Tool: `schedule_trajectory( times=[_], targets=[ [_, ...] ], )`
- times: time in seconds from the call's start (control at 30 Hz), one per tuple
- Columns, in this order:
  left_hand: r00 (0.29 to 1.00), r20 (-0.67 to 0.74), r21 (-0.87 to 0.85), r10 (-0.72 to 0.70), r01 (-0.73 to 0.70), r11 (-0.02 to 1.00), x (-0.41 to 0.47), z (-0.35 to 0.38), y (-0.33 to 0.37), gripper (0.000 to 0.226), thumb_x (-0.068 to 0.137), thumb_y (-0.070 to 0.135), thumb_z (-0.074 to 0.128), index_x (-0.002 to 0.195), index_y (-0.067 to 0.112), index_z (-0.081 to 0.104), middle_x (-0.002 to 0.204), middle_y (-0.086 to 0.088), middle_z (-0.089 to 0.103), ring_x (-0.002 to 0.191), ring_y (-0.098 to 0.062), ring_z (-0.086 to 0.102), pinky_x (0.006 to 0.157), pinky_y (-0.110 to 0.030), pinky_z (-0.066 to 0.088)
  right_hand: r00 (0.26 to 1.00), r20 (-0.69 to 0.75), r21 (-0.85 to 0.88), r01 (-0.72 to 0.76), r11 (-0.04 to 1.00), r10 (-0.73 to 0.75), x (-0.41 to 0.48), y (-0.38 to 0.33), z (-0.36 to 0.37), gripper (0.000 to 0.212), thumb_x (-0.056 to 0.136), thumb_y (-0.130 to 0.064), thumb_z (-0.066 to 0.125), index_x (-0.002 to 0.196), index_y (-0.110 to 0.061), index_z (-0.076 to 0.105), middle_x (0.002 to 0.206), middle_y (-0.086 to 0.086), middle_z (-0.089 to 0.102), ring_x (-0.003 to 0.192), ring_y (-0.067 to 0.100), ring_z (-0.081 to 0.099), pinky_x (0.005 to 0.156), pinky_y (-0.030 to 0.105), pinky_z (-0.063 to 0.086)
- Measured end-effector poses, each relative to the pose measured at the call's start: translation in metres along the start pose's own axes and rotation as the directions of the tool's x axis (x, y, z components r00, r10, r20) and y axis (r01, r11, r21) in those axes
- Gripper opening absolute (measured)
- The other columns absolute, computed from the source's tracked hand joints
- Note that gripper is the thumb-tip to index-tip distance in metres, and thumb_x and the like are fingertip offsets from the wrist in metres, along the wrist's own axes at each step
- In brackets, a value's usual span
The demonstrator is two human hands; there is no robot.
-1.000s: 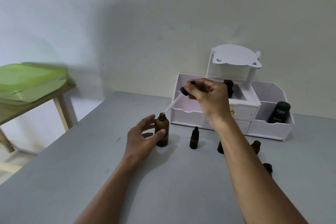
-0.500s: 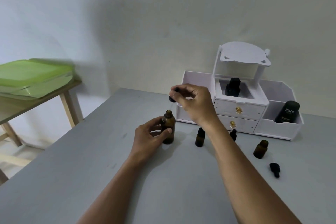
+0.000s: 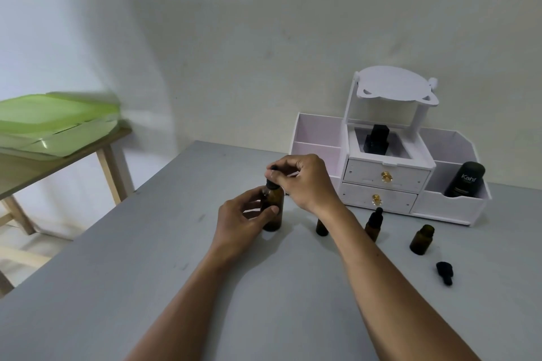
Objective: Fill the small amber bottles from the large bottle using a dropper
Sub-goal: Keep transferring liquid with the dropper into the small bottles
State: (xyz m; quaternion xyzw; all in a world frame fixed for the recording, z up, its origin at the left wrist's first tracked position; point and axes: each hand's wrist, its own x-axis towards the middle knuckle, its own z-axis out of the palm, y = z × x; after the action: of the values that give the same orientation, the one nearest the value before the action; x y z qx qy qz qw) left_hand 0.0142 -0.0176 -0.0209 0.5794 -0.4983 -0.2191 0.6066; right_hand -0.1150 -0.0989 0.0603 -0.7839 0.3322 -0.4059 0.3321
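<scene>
Home room: white cosmetics organizer (image 3: 384,182) on grey table (image 3: 146,287), plain wall, wooden side table (image 3: 108,155).

Your near half of the grey table (image 3: 146,287) is bare: open approach from front and left. Both forearms cross the middle. Large amber bottle (image 3: 273,208) is boxed in by your left hand (image 3: 243,221) on its side and right hand (image 3: 305,182) on its dropper cap (image 3: 271,183). Right of it, three small amber bottles (image 3: 322,228) (image 3: 373,224) (image 3: 421,239) stand apart, gaps between them. Loose dropper cap (image 3: 444,272) lies near the last. White drawer organiser (image 3: 384,182) blocks the back right.
</scene>
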Motion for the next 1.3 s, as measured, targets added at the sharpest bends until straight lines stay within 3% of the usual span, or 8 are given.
schedule_trajectory(
  times=[0.2, 0.33, 0.47, 0.73, 0.8, 0.97, 1.13, 1.3],
  targets=[
    [1.0, 0.002, 0.002, -0.003, 0.003, 1.0, 0.001, -0.001, -0.003, 0.046, 0.082, 0.015, 0.081, 0.126, 0.019, 0.069, 0.109, 0.006, 0.076, 0.104, -0.006, 0.072, 0.089, -0.029, 0.06, 0.999, -0.04, -0.022, 0.003, 1.0, -0.004, -0.001, -0.004, 0.003, 0.003, 0.085, -0.015, 0.077, 0.085, -0.013, 0.079, 0.076, -0.006, 0.073, 0.072, 0.006, 0.07, 0.066, 0.008, 0.051],
    [1.0, 0.003, 0.014, 0.008, -0.008, 1.0, 0.0, -0.001, 0.0, 0.044, 0.082, 0.014, 0.08, 0.124, 0.022, 0.069, 0.108, 0.01, 0.076, 0.102, -0.003, 0.071, 0.086, -0.022, 0.059, 0.999, -0.053, -0.03, 0.004, 1.0, -0.006, -0.001, -0.005, 0.004, 0.004, 0.086, -0.014, 0.076, 0.085, -0.011, 0.079, 0.072, -0.01, 0.07, 0.064, -0.005, 0.065, 0.062, 0.003, 0.047],
    [1.0, 0.001, 0.025, 0.016, -0.016, 1.0, -0.001, -0.002, 0.001, 0.044, 0.083, 0.014, 0.08, 0.124, 0.022, 0.07, 0.108, 0.01, 0.076, 0.101, -0.001, 0.071, 0.083, -0.018, 0.057, 0.998, -0.058, -0.042, 0.0, 0.999, -0.002, -0.001, -0.006, 0.004, 0.004, 0.086, -0.015, 0.076, 0.085, -0.012, 0.079, 0.072, -0.01, 0.069, 0.066, -0.003, 0.065, 0.061, 0.002, 0.047],
    [1.0, 0.0, 0.032, 0.005, -0.005, 0.999, -0.003, -0.002, 0.004, 0.042, 0.082, 0.016, 0.081, 0.121, 0.026, 0.07, 0.106, 0.014, 0.075, 0.1, 0.002, 0.07, 0.081, -0.016, 0.056, 0.997, -0.075, -0.051, -0.002, 0.999, -0.002, -0.003, -0.008, 0.004, 0.005, 0.087, -0.02, 0.075, 0.086, -0.017, 0.079, 0.081, -0.008, 0.075, 0.076, 0.003, 0.07, 0.075, 0.016, 0.055],
    [1.0, -0.006, 0.028, -0.003, 0.003, 1.0, -0.003, -0.002, 0.005, 0.043, 0.081, 0.016, 0.081, 0.12, 0.03, 0.07, 0.105, 0.015, 0.075, 0.1, 0.002, 0.07, 0.081, -0.016, 0.057, 0.996, -0.088, -0.022, 0.006, 1.0, -0.008, -0.003, -0.013, 0.0, 0.006, 0.086, -0.02, 0.075, 0.085, -0.017, 0.079, 0.079, -0.007, 0.076, 0.075, 0.003, 0.071, 0.074, 0.014, 0.053],
    [0.999, -0.038, 0.025, -0.009, 0.01, 1.0, -0.003, -0.001, 0.005, 0.065, 0.069, 0.032, 0.084, 0.131, 0.026, 0.064, 0.114, 0.013, 0.072, 0.105, 0.0, 0.068, 0.084, -0.021, 0.058, 0.988, -0.124, 0.037, 0.101, 0.994, -0.095, 0.004, -0.04, -0.013, 0.006, 0.086, -0.021, 0.075, 0.087, -0.016, 0.079, 0.077, -0.005, 0.077, 0.074, 0.003, 0.072, 0.073, 0.009, 0.052],
    [0.988, -0.142, 0.04, 0.052, -0.047, 0.998, -0.007, -0.001, 0.012, 0.069, 0.069, 0.042, 0.081, 0.134, 0.026, 0.062, 0.113, 0.013, 0.071, 0.106, 0.0, 0.067, 0.083, -0.022, 0.057, 0.962, -0.209, 0.099, 0.2, 0.975, -0.176, 0.012, -0.076, -0.039, 0.005, 0.085, -0.018, 0.077, 0.088, -0.015, 0.078, 0.077, -0.005, 0.077, 0.072, 0.007, 0.074, 0.077, 0.022, 0.059],
    [0.927, -0.335, 0.083, 0.167, -0.148, 0.986, -0.012, 0.009, 0.029, 0.042, 0.082, 0.023, 0.081, 0.122, 0.022, 0.067, 0.105, 0.013, 0.071, 0.099, -0.004, 0.067, 0.077, -0.023, 0.055, 0.934, -0.289, 0.181, 0.268, 0.946, -0.21, 0.008, -0.1, -0.081, 0.004, 0.085, -0.014, 0.077, 0.089, -0.014, 0.078, 0.076, -0.004, 0.077, 0.072, 0.009, 0.075, 0.067, 0.016, 0.054]
  ],
)
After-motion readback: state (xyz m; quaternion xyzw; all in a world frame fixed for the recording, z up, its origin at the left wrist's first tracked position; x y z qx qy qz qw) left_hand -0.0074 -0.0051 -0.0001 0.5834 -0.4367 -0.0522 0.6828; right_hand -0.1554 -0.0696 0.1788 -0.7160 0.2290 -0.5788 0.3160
